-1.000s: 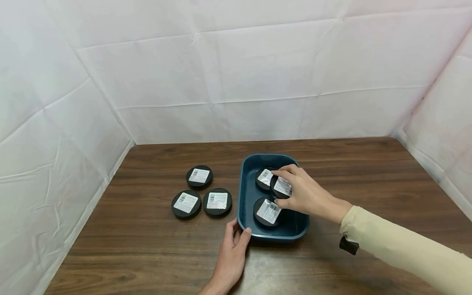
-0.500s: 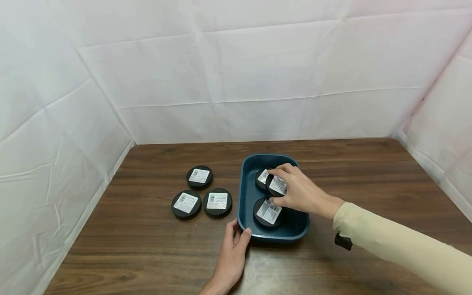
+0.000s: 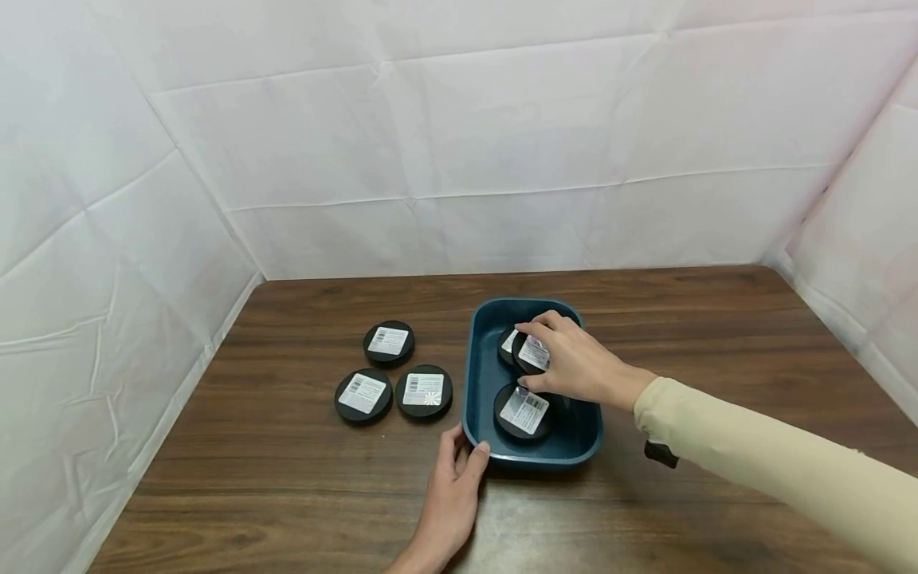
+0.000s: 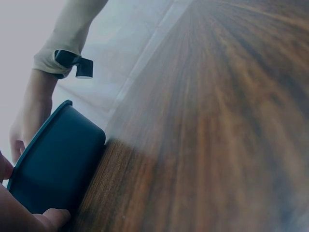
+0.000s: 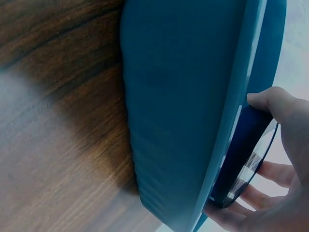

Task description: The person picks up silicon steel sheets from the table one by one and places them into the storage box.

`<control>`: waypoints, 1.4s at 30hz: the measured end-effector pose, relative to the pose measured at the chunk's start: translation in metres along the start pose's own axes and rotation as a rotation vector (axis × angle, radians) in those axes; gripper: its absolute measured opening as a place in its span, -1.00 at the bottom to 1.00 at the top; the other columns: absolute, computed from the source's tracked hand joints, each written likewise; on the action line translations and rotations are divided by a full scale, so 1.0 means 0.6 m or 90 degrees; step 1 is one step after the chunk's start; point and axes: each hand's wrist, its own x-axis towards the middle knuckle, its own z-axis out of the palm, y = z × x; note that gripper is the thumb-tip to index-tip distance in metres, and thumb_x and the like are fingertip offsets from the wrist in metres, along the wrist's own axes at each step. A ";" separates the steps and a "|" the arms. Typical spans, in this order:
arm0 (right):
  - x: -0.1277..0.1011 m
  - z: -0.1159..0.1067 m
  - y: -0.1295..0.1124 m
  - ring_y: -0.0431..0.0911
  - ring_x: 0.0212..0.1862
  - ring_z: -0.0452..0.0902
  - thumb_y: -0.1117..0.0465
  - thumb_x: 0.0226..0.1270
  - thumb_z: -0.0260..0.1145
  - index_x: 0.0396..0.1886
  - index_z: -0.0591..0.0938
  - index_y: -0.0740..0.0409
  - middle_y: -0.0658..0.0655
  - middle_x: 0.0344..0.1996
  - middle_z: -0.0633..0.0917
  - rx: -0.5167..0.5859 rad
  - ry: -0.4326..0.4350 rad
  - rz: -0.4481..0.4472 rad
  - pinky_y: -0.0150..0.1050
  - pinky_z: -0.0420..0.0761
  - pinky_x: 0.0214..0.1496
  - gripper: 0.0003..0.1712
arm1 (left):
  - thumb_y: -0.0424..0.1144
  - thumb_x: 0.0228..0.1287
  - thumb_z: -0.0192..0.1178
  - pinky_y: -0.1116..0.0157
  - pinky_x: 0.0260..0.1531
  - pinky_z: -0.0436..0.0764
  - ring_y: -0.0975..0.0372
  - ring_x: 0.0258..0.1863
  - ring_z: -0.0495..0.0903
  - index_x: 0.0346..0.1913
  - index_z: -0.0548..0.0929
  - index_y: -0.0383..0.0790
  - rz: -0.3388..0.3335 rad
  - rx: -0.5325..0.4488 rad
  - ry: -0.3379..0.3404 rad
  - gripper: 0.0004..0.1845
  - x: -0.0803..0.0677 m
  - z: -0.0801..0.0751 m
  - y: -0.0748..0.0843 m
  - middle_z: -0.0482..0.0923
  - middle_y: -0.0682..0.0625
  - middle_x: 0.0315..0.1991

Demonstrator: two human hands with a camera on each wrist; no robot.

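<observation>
My right hand (image 3: 577, 363) grips a black round disc (image 3: 532, 353) with a white barcode label, thumb and fingers at opposite edges. That held disc (image 5: 241, 154) is tilted at the tray's rim in the right wrist view. Inside the blue rectangular tray (image 3: 527, 461), another labelled disc (image 3: 506, 351) lies partly hidden behind the held one. A third disc (image 3: 523, 413) lies nearer the front of the tray. My left hand (image 3: 450, 502) holds the tray's near-left corner. In the left wrist view, its thumb and fingers touch the tray wall (image 4: 60, 154).
Left of the tray, three more labelled discs lie on the brown wooden table (image 3: 287, 478): a back disc (image 3: 388, 344), a front-left disc (image 3: 362, 396) and one nearest the tray (image 3: 424, 392). White cloth walls (image 3: 430, 159) enclose the table's back and sides.
My right hand has shifted a little left and away inside the tray with the disc, covering more of the one behind. The left hand and tray stay in place.
</observation>
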 end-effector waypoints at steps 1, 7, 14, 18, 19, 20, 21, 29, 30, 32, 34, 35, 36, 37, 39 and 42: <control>0.001 0.000 0.000 0.17 0.20 0.48 -0.03 0.12 0.55 0.42 0.45 0.15 0.32 0.27 0.48 -0.003 -0.002 -0.002 0.11 0.64 0.16 -0.11 | -0.21 0.57 0.00 -0.01 0.49 0.23 -0.14 0.55 0.10 0.46 0.19 -0.38 0.001 -0.002 0.000 -0.45 0.000 0.000 0.000 0.09 -0.45 0.52; 0.006 -0.002 0.004 0.21 0.22 0.48 -0.01 0.14 0.54 0.42 0.44 0.16 0.34 0.27 0.48 -0.018 -0.018 -0.012 0.12 0.64 0.17 -0.12 | -0.20 0.57 0.00 -0.01 0.49 0.23 -0.14 0.55 0.09 0.46 0.19 -0.38 0.004 -0.006 -0.004 -0.45 -0.001 0.002 0.000 0.09 -0.45 0.52; 0.020 -0.008 0.001 0.23 0.27 0.45 -0.01 0.16 0.53 0.44 0.42 0.17 0.35 0.30 0.46 -0.024 -0.032 -0.006 0.15 0.62 0.21 -0.12 | -0.22 0.57 0.01 -0.01 0.49 0.23 -0.14 0.54 0.12 0.44 0.21 -0.39 0.015 -0.006 0.001 -0.47 0.000 0.001 0.002 0.12 -0.45 0.50; 0.027 -0.009 0.000 0.24 0.26 0.46 0.01 0.17 0.53 0.43 0.41 0.19 0.35 0.29 0.46 -0.034 -0.032 -0.018 0.16 0.60 0.22 -0.12 | -0.21 0.56 0.01 -0.01 0.49 0.24 -0.14 0.54 0.13 0.44 0.21 -0.38 0.012 0.000 0.005 -0.46 0.000 -0.001 0.004 0.13 -0.45 0.50; 0.029 -0.009 0.000 0.25 0.26 0.46 0.01 0.17 0.52 0.44 0.41 0.19 0.35 0.29 0.46 -0.034 -0.034 -0.019 0.16 0.60 0.22 -0.12 | -0.21 0.56 0.01 -0.01 0.49 0.24 -0.13 0.54 0.13 0.45 0.21 -0.37 0.009 0.001 0.006 -0.46 0.000 -0.001 0.005 0.12 -0.44 0.51; 0.031 -0.010 -0.001 0.25 0.26 0.45 0.00 0.18 0.52 0.44 0.41 0.19 0.35 0.30 0.46 -0.034 -0.037 -0.019 0.16 0.59 0.23 -0.12 | -0.21 0.56 0.01 -0.01 0.49 0.24 -0.13 0.54 0.13 0.45 0.22 -0.37 0.008 0.003 0.007 -0.47 0.000 -0.001 0.004 0.13 -0.44 0.51; 0.033 -0.010 -0.002 0.25 0.26 0.45 0.00 0.18 0.52 0.44 0.40 0.19 0.35 0.30 0.45 -0.037 -0.040 -0.020 0.16 0.59 0.23 -0.12 | -0.21 0.56 0.01 -0.01 0.49 0.25 -0.13 0.54 0.13 0.45 0.22 -0.37 0.007 0.004 0.007 -0.47 0.000 -0.002 0.004 0.13 -0.44 0.51; 0.050 -0.007 -0.012 0.21 0.27 0.45 -0.01 0.20 0.51 0.46 0.38 0.21 0.33 0.31 0.45 -0.049 -0.068 -0.023 0.09 0.59 0.23 -0.10 | -0.20 0.56 0.02 0.00 0.49 0.25 -0.13 0.54 0.15 0.45 0.22 -0.36 0.008 0.010 0.005 -0.46 -0.003 -0.003 0.003 0.14 -0.43 0.50; 0.052 -0.007 -0.014 0.20 0.27 0.45 -0.01 0.21 0.51 0.46 0.37 0.21 0.33 0.31 0.45 -0.050 -0.072 -0.023 0.08 0.59 0.23 -0.10 | -0.19 0.56 0.01 0.00 0.49 0.25 -0.13 0.54 0.14 0.45 0.22 -0.36 0.010 0.007 0.003 -0.46 -0.003 -0.003 0.003 0.14 -0.43 0.51; 0.056 -0.005 -0.016 0.18 0.27 0.44 -0.02 0.22 0.50 0.46 0.36 0.20 0.32 0.32 0.44 -0.053 -0.084 -0.020 0.07 0.59 0.22 -0.10 | -0.19 0.57 0.01 0.00 0.49 0.24 -0.13 0.54 0.13 0.45 0.21 -0.36 0.012 0.003 -0.002 -0.46 -0.003 -0.003 0.002 0.13 -0.43 0.51; 0.058 -0.004 -0.018 0.17 0.26 0.45 -0.02 0.22 0.50 0.47 0.36 0.20 0.32 0.33 0.43 -0.053 -0.095 -0.016 0.05 0.59 0.21 -0.10 | -0.18 0.57 0.01 0.00 0.49 0.25 -0.13 0.55 0.12 0.45 0.20 -0.37 0.013 0.003 -0.005 -0.45 -0.003 -0.004 0.002 0.13 -0.43 0.51; 0.059 -0.003 -0.018 0.17 0.26 0.45 -0.02 0.23 0.49 0.47 0.35 0.20 0.32 0.33 0.43 -0.054 -0.099 -0.014 0.05 0.59 0.20 -0.10 | -0.18 0.57 0.01 0.00 0.49 0.25 -0.13 0.55 0.12 0.46 0.20 -0.37 0.013 0.003 -0.006 -0.45 -0.002 -0.004 0.002 0.13 -0.44 0.51; 0.060 -0.003 -0.018 0.16 0.26 0.45 -0.02 0.23 0.49 0.47 0.35 0.21 0.32 0.34 0.43 -0.055 -0.103 -0.013 0.05 0.59 0.20 -0.10 | -0.19 0.57 0.00 0.00 0.49 0.24 -0.13 0.55 0.12 0.45 0.20 -0.38 0.013 0.001 -0.007 -0.45 -0.003 -0.004 0.001 0.13 -0.44 0.51; 0.061 -0.003 -0.018 0.17 0.26 0.45 -0.01 0.23 0.49 0.47 0.35 0.21 0.32 0.34 0.42 -0.056 -0.106 -0.010 0.04 0.59 0.20 -0.10 | -0.19 0.57 0.01 0.00 0.49 0.24 -0.13 0.55 0.12 0.45 0.20 -0.38 0.013 0.001 -0.007 -0.45 -0.003 -0.003 0.001 0.13 -0.43 0.51; 0.063 -0.002 -0.016 0.17 0.26 0.46 -0.01 0.24 0.49 0.47 0.34 0.21 0.33 0.35 0.42 -0.060 -0.111 -0.007 0.05 0.60 0.20 -0.10 | -0.19 0.57 0.01 0.01 0.49 0.24 -0.12 0.55 0.12 0.45 0.20 -0.37 0.012 0.001 -0.007 -0.45 -0.003 -0.003 0.001 0.13 -0.43 0.51; 0.067 -0.001 -0.014 0.17 0.26 0.46 0.00 0.24 0.49 0.47 0.35 0.22 0.34 0.35 0.42 -0.066 -0.119 -0.002 0.05 0.59 0.21 -0.11 | -0.20 0.57 0.00 0.01 0.49 0.24 -0.13 0.55 0.12 0.45 0.20 -0.38 0.015 0.000 -0.006 -0.46 -0.003 -0.003 0.001 0.13 -0.44 0.51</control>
